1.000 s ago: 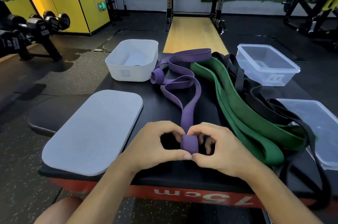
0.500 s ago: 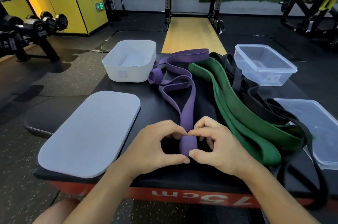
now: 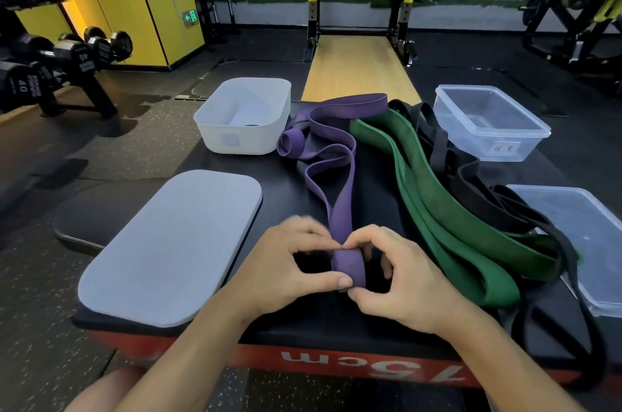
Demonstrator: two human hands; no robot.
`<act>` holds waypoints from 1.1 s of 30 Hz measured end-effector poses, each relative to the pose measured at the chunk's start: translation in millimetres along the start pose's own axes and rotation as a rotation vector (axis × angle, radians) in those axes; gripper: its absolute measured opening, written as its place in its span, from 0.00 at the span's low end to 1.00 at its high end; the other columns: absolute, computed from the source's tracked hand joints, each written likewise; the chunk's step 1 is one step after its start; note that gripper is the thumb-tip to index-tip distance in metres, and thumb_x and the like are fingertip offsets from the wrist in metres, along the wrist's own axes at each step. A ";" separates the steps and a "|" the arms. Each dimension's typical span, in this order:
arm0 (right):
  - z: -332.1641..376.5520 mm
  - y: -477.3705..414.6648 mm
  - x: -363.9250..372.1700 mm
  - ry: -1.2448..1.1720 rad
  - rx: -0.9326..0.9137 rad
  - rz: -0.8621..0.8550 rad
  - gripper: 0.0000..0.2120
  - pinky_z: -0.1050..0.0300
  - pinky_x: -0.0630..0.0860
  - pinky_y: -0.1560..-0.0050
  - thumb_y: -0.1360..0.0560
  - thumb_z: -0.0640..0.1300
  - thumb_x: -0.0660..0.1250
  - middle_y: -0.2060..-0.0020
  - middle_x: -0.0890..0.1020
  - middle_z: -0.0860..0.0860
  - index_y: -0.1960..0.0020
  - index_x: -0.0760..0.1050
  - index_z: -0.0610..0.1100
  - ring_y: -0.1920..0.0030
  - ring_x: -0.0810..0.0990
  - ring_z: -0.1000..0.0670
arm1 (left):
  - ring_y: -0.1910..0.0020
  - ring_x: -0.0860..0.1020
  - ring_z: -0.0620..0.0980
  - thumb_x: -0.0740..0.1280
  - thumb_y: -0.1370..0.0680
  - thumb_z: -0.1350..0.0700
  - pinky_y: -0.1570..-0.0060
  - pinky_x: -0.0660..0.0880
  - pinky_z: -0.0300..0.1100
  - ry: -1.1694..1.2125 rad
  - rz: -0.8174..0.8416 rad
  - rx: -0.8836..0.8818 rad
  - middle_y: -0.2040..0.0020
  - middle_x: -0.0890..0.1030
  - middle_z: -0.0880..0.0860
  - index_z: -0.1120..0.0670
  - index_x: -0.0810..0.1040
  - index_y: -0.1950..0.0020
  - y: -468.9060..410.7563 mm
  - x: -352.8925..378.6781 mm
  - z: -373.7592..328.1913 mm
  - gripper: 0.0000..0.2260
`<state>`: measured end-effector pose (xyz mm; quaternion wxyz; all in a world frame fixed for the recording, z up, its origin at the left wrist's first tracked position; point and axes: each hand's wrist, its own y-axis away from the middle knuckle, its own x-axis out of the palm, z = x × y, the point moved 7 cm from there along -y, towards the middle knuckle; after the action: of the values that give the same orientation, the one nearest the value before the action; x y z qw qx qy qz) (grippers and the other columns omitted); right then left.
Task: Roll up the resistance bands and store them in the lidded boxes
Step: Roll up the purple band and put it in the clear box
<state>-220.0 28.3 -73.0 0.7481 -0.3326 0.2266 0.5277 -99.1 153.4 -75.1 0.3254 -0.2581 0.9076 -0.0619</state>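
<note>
While curled at the near edge of a black platform (image 3: pixel 286 189), gripped the rolled near end of a purple band (image 3: pixel 343 206) between thumbs and fingertips: left hand (image 3: pixel 286 266) on the roll's left side, right hand (image 3: pixel 404 280) on its right. Trailed unrolled in loose loops toward the far side, ending beside an open white box (image 3: pixel 242 138) at far left. Flanked on the right by a green band (image 3: pixel 454 219), then by tangled black bands (image 3: pixel 484 196). Backed at far right by an open clear box (image 3: pixel 488 128); grey lid (image 3: pixel 168 243) at near left, clear lid (image 3: pixel 592 243) at near right.
</note>
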 end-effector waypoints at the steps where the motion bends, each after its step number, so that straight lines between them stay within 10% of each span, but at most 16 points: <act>1: -1.1 -0.6 -0.6 -0.006 0.008 -0.008 0.22 0.66 0.69 0.57 0.35 0.52 0.77 0.52 0.79 0.57 0.43 0.75 0.60 0.53 0.77 0.51 | 0.43 0.78 0.50 0.80 0.32 0.40 0.43 0.72 0.34 0.000 -0.022 -0.010 0.47 0.78 0.43 0.41 0.88 0.46 -0.8 -1.7 2.3 0.16; 13: 4.7 -0.4 -3.2 0.049 0.024 -0.038 0.20 0.72 0.67 0.55 0.34 0.48 0.78 0.53 0.74 0.68 0.44 0.79 0.54 0.54 0.75 0.57 | 0.59 0.82 0.47 0.71 0.20 0.43 0.51 0.81 0.54 -0.019 -0.261 -0.235 0.57 0.80 0.47 0.48 0.81 0.61 -25.9 -6.0 18.2 0.13; 19: 5.7 -0.7 -3.0 0.017 0.054 -0.023 0.18 0.71 0.67 0.55 0.35 0.50 0.76 0.55 0.73 0.71 0.46 0.79 0.55 0.55 0.74 0.58 | 0.46 0.77 0.46 0.68 0.18 0.45 0.42 0.69 0.39 -0.211 -0.265 -0.388 0.36 0.71 0.48 0.43 0.73 0.24 -74.1 -5.9 20.3 0.22; 23: 3.4 -0.3 -2.4 -0.011 0.079 -0.022 0.19 0.71 0.68 0.56 0.36 0.54 0.74 0.55 0.73 0.71 0.46 0.79 0.57 0.56 0.75 0.58 | 0.34 0.77 0.58 0.66 0.21 0.60 0.36 0.73 0.47 -0.380 -0.207 -0.466 0.31 0.79 0.54 0.49 0.81 0.30 -105.2 -8.9 30.4 0.19; 33: -1.8 -2.0 -3.5 -0.019 0.099 -0.022 0.18 0.67 0.70 0.53 0.37 0.55 0.72 0.55 0.77 0.62 0.47 0.78 0.58 0.52 0.76 0.56 | 0.50 0.85 0.57 0.53 0.26 0.76 0.42 0.80 0.49 0.648 -0.133 -0.611 0.49 0.85 0.62 0.62 0.82 0.40 -115.8 11.5 33.0 0.24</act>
<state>-219.3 24.2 -71.3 0.7715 -0.2929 0.2416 0.5106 -36.5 49.8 -74.8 -0.0714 -0.3672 0.9208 0.1107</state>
